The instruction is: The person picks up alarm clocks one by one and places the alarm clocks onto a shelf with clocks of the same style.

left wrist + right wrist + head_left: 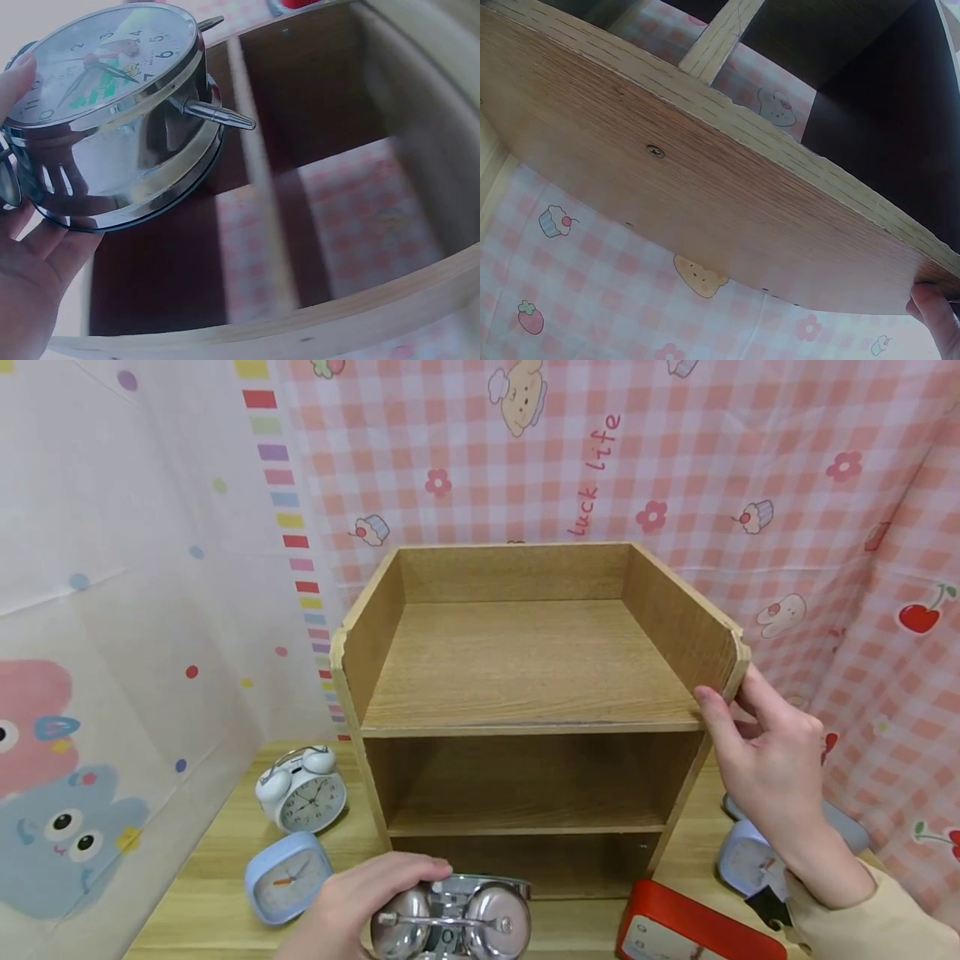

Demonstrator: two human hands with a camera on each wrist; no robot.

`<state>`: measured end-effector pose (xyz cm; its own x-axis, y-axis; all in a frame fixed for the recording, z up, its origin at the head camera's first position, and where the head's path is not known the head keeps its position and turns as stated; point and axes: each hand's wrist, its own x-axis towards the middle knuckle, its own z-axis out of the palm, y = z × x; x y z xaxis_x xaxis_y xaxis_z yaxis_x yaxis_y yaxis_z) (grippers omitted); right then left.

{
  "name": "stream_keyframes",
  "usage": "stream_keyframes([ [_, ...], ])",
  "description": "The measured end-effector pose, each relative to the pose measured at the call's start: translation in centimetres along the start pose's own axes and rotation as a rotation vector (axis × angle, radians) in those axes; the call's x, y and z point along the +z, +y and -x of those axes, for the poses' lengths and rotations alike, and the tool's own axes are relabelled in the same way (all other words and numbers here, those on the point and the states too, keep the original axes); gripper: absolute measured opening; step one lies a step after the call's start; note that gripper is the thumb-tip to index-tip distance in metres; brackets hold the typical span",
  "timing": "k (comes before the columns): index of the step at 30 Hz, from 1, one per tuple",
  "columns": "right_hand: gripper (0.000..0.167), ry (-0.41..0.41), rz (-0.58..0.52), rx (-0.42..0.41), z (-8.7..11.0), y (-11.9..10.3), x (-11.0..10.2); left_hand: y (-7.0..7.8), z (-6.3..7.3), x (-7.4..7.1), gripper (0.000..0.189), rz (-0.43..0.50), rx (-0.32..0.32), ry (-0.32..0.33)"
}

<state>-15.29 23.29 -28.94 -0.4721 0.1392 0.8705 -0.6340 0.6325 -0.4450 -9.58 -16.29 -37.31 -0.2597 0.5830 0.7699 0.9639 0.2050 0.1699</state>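
Observation:
My left hand (348, 897) grips a silver twin-bell alarm clock (452, 920) low in front of a wooden shelf (517, 660). In the left wrist view the clock's white dial (109, 64) faces up, its metal legs (219, 114) point toward the shelf, and the thumb lies over the dial's edge. My right hand (780, 768) pinches the front upper edge of the shelf's right side panel (686, 610), thumb on the inside and fingers on the outside. The right wrist view shows that panel's outer face (705, 195) with a screw in it.
Left of the shelf stand a white twin-bell clock (311, 793) and a light-blue square clock (288, 878). At the right lie a red clock (697, 927) and another blue clock (746, 860), partly behind the right forearm. A pink checked cloth (480, 452) hangs behind.

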Motion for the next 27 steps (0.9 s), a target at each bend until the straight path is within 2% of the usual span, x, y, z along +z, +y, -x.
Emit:
stream_keyframes([
  [7, 0.032, -0.006, -0.012, -0.005, 0.1, 0.0, 0.1, 0.7, -2.6, -2.2, 0.069, -0.037, 0.108, 0.027],
  [11, 0.029, 0.0, -0.011, -0.012, 0.2, 0.0, 0.1, 1.2, -4.1, -3.1, 0.067, -0.005, 0.156, 0.05],
  [17, 0.03, -0.01, -0.012, -0.005, 0.2, 0.0, 0.0, 1.8, -6.4, -4.6, 0.063, 0.036, 0.182, 0.115],
  [22, 0.03, -0.012, -0.013, -0.009, 0.3, 0.0, 0.1, 1.9, -7.7, -5.6, 0.062, -0.003, 0.181, 0.162],
  [27, 0.031, -0.005, -0.016, -0.009, 0.3, 0.0, 0.0, 1.0, -8.4, -6.2, 0.074, -0.057, 0.194, 0.184],
])
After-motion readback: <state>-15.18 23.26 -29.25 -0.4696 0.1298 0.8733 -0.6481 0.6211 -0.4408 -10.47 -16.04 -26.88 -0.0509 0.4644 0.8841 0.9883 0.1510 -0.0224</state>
